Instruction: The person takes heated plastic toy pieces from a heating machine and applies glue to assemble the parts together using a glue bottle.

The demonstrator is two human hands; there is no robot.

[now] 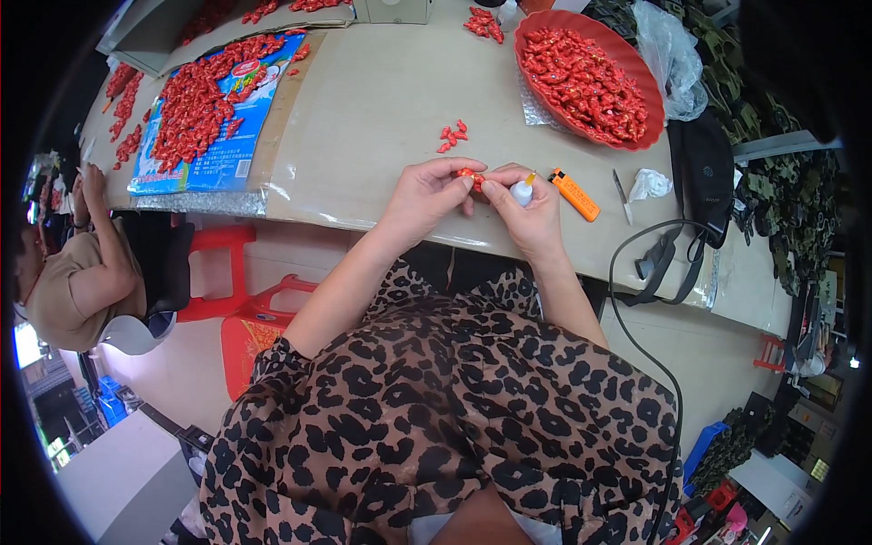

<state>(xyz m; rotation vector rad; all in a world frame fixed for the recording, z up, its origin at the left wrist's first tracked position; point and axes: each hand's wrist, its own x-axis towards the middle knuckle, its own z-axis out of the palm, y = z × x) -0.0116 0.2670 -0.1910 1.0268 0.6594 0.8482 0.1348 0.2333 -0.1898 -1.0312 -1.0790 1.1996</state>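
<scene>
My left hand pinches a small red knotted piece between thumb and fingers, just over the table's near edge. My right hand is closed round a small white squeeze bottle with a yellowish tip pointing up. The right thumb and forefinger also meet the red piece from its right side. A few loose red pieces lie on the table beyond my hands. Right beside my right hand rests an orange lighter. The piece's exact form is partly covered by my fingertips.
A red scalloped bowl heaped with red pieces stands at far right. Near it lie a thin blade-like tool, crumpled tissue and a black bag. More red pieces cover a blue sheet at left. A person sits far left.
</scene>
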